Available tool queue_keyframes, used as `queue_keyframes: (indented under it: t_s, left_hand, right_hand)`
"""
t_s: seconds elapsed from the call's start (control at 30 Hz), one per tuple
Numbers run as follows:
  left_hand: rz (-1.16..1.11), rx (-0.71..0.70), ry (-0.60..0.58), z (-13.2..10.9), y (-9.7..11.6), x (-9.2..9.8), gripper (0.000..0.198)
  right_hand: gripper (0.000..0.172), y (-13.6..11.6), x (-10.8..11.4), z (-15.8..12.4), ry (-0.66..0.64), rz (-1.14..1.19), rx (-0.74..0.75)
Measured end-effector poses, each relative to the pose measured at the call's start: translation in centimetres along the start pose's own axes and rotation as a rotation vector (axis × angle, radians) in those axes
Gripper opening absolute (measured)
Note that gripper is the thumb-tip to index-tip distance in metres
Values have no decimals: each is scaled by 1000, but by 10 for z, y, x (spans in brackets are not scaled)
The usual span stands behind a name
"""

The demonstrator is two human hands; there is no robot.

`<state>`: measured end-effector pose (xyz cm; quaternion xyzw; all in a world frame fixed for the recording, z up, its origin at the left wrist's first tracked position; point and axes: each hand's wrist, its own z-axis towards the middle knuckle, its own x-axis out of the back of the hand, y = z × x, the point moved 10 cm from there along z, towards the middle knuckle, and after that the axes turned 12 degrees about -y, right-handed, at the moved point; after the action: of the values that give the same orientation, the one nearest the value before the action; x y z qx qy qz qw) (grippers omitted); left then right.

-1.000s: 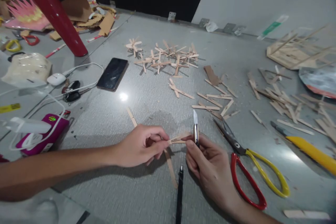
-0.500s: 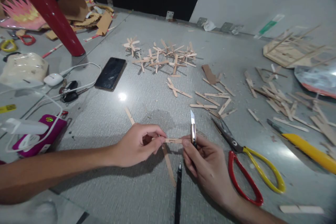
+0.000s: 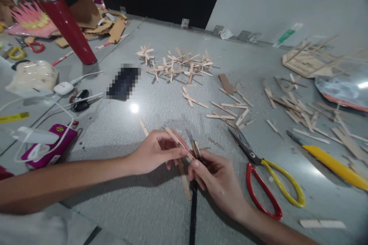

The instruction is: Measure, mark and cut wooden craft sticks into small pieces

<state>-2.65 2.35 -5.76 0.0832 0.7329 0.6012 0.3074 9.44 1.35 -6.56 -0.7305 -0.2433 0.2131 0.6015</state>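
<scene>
Between my hands a thin wooden stick (image 3: 176, 137) is held at a slant. My left hand (image 3: 156, 151) pinches it with thumb and fingers. My right hand (image 3: 217, 176) grips its lower end and also holds a small craft knife (image 3: 194, 142), blade pointing up and left. Under my hands another wooden stick (image 3: 184, 180) lies on the grey table (image 3: 115, 214). A black pen (image 3: 193, 214) lies just below my right hand. Scissors with red and yellow handles (image 3: 254, 159) rest open to the right of it.
Crossed stick pieces (image 3: 172, 67) stand at the back middle. Loose sticks (image 3: 227, 105) and a yellow cutter (image 3: 330, 160) lie to the right. On the left are a phone (image 3: 123, 82), a red bottle (image 3: 67, 26), a purple power bank (image 3: 53, 145) and cables.
The held stick has turned from nearly level to a slant, its left end now raised. The knife blade has swung left, and my right hand has moved slightly left.
</scene>
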Motion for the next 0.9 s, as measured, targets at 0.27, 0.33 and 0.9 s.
queue_keyframes:
  t_s: [0.27,0.33,0.9]
  left_hand:
    - [70,93,-48,-8,-9,3,36]
    - [171,113,-62,-10,-11,2,28]
    - [552,159,-143,-11,-4,-7,26]
  right_hand:
    - [45,8,13,-3,149,79,-42]
    - [46,6,13,-3,151,78,-38]
    - [44,4,18,-5,200,68,-13]
